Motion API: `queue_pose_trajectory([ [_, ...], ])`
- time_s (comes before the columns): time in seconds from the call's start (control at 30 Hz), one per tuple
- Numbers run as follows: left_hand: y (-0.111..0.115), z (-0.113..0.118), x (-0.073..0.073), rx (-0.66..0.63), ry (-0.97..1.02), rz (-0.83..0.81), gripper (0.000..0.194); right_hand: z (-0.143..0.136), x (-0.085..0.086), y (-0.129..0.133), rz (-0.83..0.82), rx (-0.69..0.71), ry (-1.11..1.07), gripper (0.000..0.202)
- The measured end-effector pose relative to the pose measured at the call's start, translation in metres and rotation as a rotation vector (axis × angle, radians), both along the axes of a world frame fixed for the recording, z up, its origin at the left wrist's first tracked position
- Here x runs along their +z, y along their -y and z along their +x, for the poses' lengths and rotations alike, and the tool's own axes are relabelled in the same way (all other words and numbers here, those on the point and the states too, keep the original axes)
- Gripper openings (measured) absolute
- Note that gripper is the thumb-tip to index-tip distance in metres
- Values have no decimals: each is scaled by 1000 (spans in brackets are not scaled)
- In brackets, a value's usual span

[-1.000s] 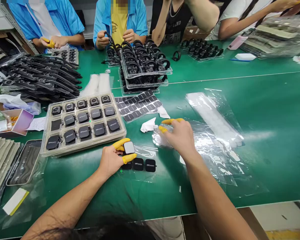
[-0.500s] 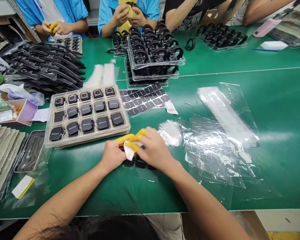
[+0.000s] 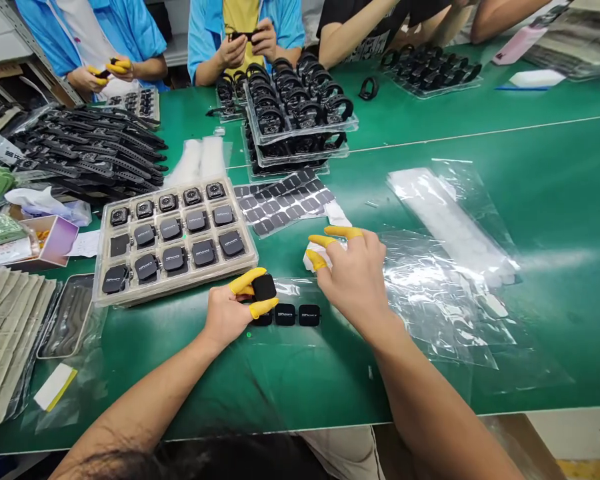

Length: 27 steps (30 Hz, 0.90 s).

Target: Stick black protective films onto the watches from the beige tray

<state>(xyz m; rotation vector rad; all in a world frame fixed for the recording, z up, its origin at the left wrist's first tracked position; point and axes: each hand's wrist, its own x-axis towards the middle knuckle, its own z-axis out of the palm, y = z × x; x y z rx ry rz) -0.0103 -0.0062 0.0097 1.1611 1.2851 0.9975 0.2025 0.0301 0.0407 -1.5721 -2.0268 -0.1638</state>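
Observation:
My left hand (image 3: 230, 308), with yellow finger cots, pinches a black square watch piece (image 3: 265, 287) above the table. Just below it, several black square stickers (image 3: 285, 315) with pale lettering lie in a row on a clear film. My right hand (image 3: 353, 270), also in yellow cots, has its fingers apart over a crumpled white wipe (image 3: 312, 257) and holds nothing that I can see. Up and to the left, a beige compartment tray (image 3: 100, 270) holds square watch faces, some bare and some covered by dark lettered squares.
Clear plastic sheets (image 3: 430, 293) spread at the right. Sticker sheets (image 3: 285, 200) lie behind my hands, before stacked trays of looped watches (image 3: 300, 123). Black straps (image 3: 90, 147) are heaped at the left. Co-workers' hands (image 3: 247, 47) are across the green table (image 3: 530, 180).
My hands have moved apart. My right hand has gone right and let go of the white wipe, now on the table. My left hand still holds the watch piece, now in plain view.

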Motion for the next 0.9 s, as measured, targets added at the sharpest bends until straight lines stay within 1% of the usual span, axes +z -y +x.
queue_pose_trajectory([
  [0.07,1,-2,-3,-21,-65,97,57,-2,8,7,-35,184,-59,27],
  [0.13,2,-4,-4,-61,-106,202,53,-10,12,14,-143,371,-105,40],
  [0.17,3,-6,-5,-80,-126,250,51,-14,12,17,-216,423,-134,44],
  [0.2,3,-7,-4,-100,-153,291,50,-17,12,18,-292,442,-181,45],
  [0.3,4,-7,-1,-156,-277,375,45,-18,9,16,-462,391,-403,33],
  [0.37,5,-6,1,-190,-357,429,40,-15,8,12,-510,349,-508,27],
  [0.43,6,-4,1,-200,-412,491,37,-13,8,10,-528,331,-507,27],
  [0.5,7,-4,-1,-188,-457,559,34,-12,9,9,-520,307,-450,27],
  [0.63,7,-5,-8,-150,-512,786,34,-16,10,12,-504,246,-396,25],
  [0.7,6,-6,-9,-142,-540,870,34,-18,11,14,-555,232,-454,21],
  [0.8,6,-5,-8,-128,-571,905,33,-20,11,16,-634,220,-593,14],
  [0.9,6,-4,-6,-119,-543,902,33,-24,8,19,-585,182,-691,15],
])
